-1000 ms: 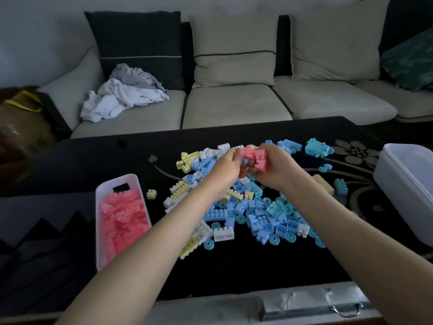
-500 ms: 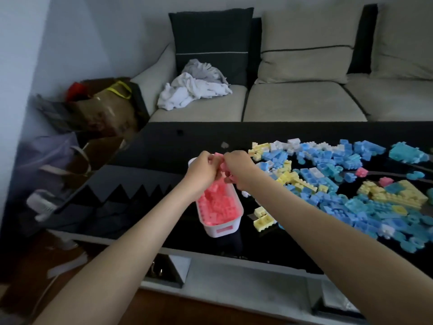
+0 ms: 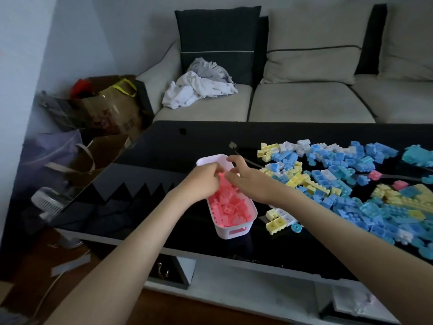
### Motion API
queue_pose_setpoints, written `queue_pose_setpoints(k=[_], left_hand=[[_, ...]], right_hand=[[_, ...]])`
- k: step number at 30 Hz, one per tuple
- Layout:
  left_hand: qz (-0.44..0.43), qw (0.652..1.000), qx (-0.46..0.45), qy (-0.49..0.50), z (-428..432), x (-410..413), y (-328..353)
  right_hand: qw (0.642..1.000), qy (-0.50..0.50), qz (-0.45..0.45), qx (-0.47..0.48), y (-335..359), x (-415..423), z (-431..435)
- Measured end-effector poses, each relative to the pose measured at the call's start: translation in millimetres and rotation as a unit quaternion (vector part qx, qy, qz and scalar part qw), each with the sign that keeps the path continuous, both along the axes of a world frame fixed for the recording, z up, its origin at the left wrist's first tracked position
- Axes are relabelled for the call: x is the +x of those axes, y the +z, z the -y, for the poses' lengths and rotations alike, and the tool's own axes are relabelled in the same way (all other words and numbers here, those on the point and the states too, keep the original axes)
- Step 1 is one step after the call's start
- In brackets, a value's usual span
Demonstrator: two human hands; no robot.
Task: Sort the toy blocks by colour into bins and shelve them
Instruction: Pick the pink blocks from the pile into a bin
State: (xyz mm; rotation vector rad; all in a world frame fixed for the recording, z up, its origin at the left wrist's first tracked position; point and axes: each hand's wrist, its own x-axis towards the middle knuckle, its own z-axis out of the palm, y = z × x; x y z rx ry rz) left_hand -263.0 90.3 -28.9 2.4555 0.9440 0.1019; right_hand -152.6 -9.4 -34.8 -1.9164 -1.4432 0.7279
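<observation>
The pale bin (image 3: 234,231) on the black counter (image 3: 164,148) is heaped with coral-pink studded blocks (image 3: 228,207). Over its 12 o'clock end, the left hand (image 3: 206,177) curls into them, grip unclear; the right hand (image 3: 246,181) hovers loose-fingered. A blue, yellow and white pile (image 3: 339,184) lies at 3 o'clock.

Looks like someone's living room at home: beige sofa (image 3: 304,102) with cushions (image 3: 311,43), crumpled laundry (image 3: 199,87) on it, black glass coffee table (image 3: 164,146), shopping bags (image 3: 100,113) in the corner.
</observation>
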Motion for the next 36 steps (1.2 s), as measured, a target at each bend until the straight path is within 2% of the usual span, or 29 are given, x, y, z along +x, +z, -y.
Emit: queue_pose_setpoints(k=[4,8,11,15,18,20,23,27,32,36], left_hand=[[0.062,0.995,0.067,0.033,5,4,-4],[0.140,0.982,0.127,-0.022,31,38,-7],[0.106,0.984,0.123,-0.071,59,81,-10],[0.022,0.988,0.108,-0.112,98,137,-15],[0.025,0.987,0.064,-0.145,134,172,-22],[0.017,0.983,0.037,-0.177,154,197,-28],[0.001,0.981,0.020,-0.193,166,221,-39],[0.008,0.980,0.034,-0.195,169,234,-54],[0.018,0.981,0.061,-0.182,167,235,-64],[-0.009,0.976,0.129,-0.177,164,235,-64]], right_hand=[[0.998,0.004,0.057,0.012,-3,8,13],[0.991,-0.064,0.079,0.083,-2,25,23],[0.987,-0.121,0.072,0.080,-7,52,39],[0.980,-0.194,0.046,0.018,-24,102,74],[0.954,-0.277,0.116,-0.020,-41,151,98],[0.912,-0.353,0.195,-0.079,-46,190,122],[0.870,-0.411,0.211,-0.173,-49,228,156],[0.879,-0.374,0.202,-0.215,-65,255,172],[0.880,-0.397,0.227,-0.128,-71,260,163],[0.893,-0.377,0.229,-0.087,-72,256,148]])
